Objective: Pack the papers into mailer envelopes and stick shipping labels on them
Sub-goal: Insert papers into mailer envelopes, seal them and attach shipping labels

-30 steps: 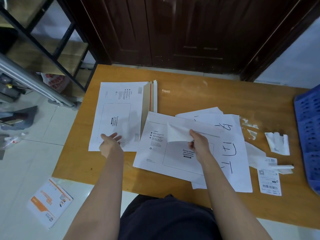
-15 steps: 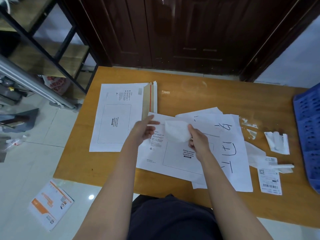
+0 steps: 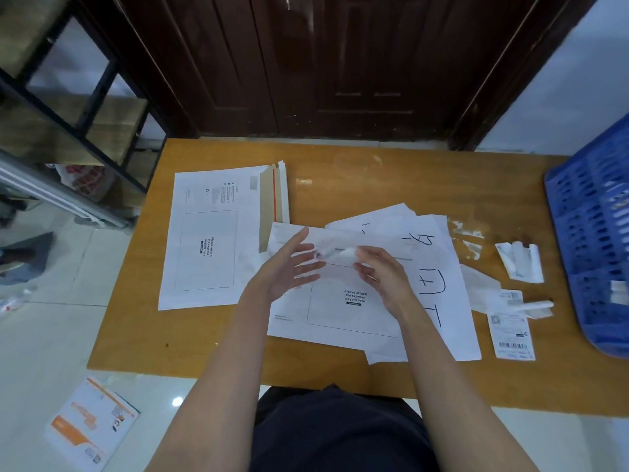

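Seen from above, a person sits at a wooden table (image 3: 374,172) with both hands over a white mailer envelope (image 3: 340,311) printed "Please attach sto express waybill here". The right hand (image 3: 381,274) has its fingers curled, pinching a small curled white slip, probably a label or its backing (image 3: 335,254), just above the envelope. The left hand (image 3: 289,267) is spread, fingers straight, its fingertips at the slip's left end; whether they touch it is unclear. Sheets of paper with large handwritten marks (image 3: 432,281) lie under the envelope to the right. A stack of mailers (image 3: 207,240) lies to the left. A printed shipping label (image 3: 512,335) and crumpled backing scraps (image 3: 520,260) lie near a blue basket (image 3: 592,233) at the right edge.
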`<state>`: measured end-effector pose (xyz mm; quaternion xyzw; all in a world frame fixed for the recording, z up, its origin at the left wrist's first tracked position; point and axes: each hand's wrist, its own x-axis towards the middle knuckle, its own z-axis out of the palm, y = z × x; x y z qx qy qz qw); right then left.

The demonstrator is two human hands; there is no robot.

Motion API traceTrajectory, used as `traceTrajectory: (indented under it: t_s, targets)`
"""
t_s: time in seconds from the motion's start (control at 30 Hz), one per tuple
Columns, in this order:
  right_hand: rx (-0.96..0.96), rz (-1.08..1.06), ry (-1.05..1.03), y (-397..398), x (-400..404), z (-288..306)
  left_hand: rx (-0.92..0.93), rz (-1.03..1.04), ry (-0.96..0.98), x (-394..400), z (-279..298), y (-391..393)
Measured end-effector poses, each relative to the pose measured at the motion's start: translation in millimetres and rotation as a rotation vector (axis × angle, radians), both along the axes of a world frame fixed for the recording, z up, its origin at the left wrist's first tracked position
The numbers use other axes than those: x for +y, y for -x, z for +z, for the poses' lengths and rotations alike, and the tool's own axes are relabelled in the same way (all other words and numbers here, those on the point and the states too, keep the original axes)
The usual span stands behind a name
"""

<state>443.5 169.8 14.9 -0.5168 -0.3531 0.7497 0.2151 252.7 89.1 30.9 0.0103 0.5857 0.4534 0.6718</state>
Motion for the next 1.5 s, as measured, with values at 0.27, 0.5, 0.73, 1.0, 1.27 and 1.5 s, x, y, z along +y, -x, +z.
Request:
traceTrajectory:
  t_s: [0.27, 0.5, 0.73, 1.0, 1.27, 1.5]
  targets:
    - [-0.135, 0.118, -0.074, -15.5, -8.3, -2.9, -0.057, 0.059, -0.176, 22.1, -16.3, -37.9]
    - [-0.078, 0.108, -0.039, -36.3, -10.3, -7.7, 0.056, 0.081, -0.177, 35.5, -25.8, -59.1]
    - [-0.068, 0.233, 0.01, -48.0, -19.1, -14.2, 0.153, 0.09, -0.032, 39.4, -26.5, -79.4]
    - [-0.072, 0.228, 0.02, -56.2, -25.8, -24.1, 0.125, -0.08, -0.046, 29.9, -22.3, -84.4]
    - [-0.066, 0.276, 0.001, -59.0, -29.7, -20.9, 0.264, -0.121, -0.057, 25.6, -23.2, -94.4]
    - [-0.069, 0.354, 0.031, -56.5, -32.9, -16.2, 0.305, -0.039, 0.085, 26.4, -31.7, -99.7]
